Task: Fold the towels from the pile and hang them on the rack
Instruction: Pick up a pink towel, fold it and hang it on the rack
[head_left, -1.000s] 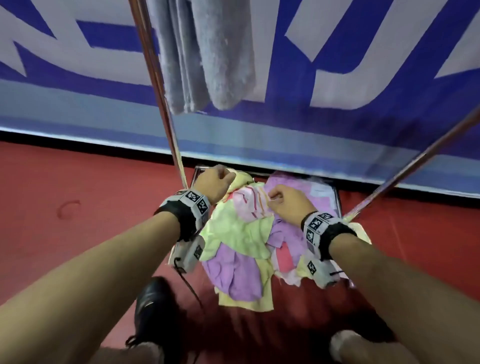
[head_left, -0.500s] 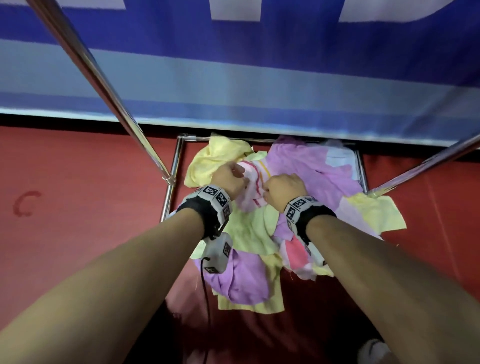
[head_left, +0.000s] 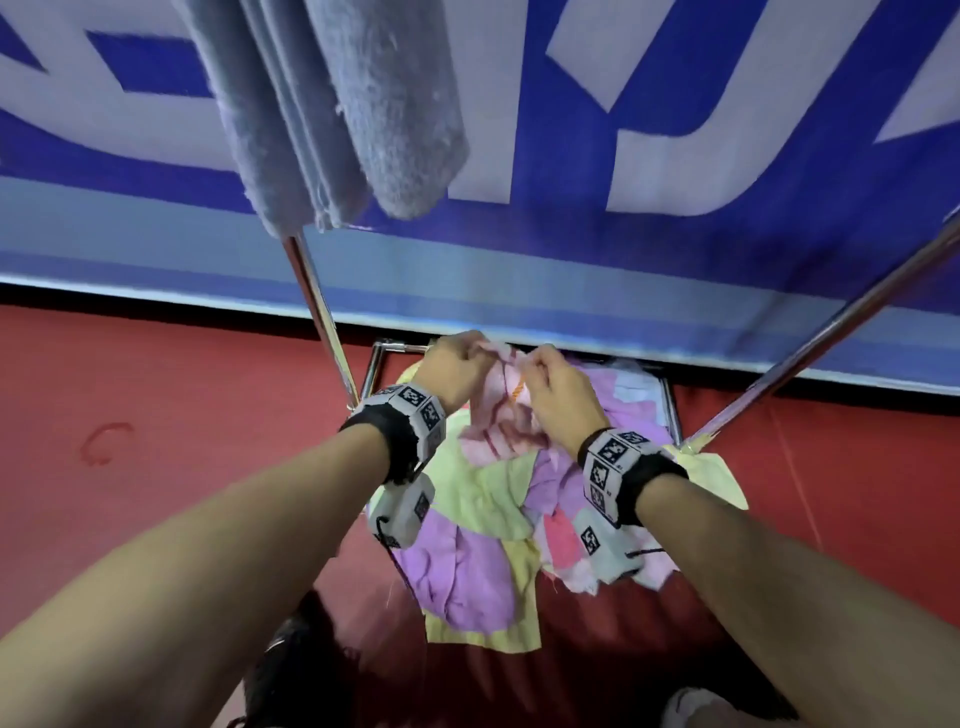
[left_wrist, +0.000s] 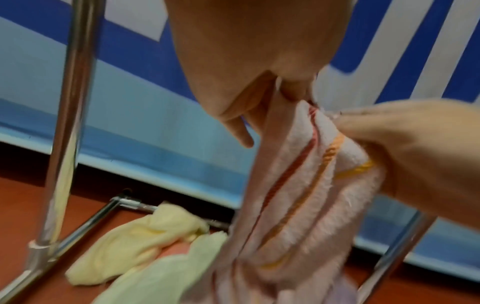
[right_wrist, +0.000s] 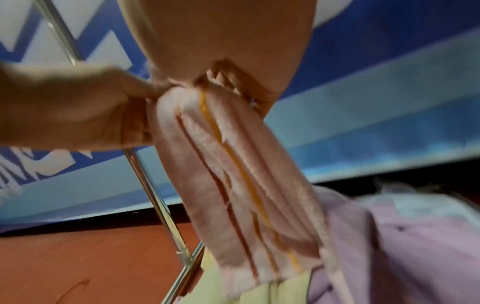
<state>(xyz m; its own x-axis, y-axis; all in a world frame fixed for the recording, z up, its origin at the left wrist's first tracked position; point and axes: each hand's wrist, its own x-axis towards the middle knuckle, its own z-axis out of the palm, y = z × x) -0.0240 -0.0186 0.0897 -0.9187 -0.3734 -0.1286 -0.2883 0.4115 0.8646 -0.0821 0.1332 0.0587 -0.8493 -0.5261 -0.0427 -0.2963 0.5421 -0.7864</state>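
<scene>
We have the pink striped towel (head_left: 501, 415) pinched at its top edge by both our left hand (head_left: 457, 364) and our right hand (head_left: 558, 387), fists close together, with the cloth hanging bunched below them onto the pile (head_left: 483, 519). Gripped this near one another, we may be holding mid-edge rather than corners, so spreading could leave a crooked fold. The trailing end below our hands could also drag a neighbouring towel up.

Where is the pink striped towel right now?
In the head view, the pink striped towel hangs centre frame, pinched at its top by the left hand and right hand, above the pile.
</scene>
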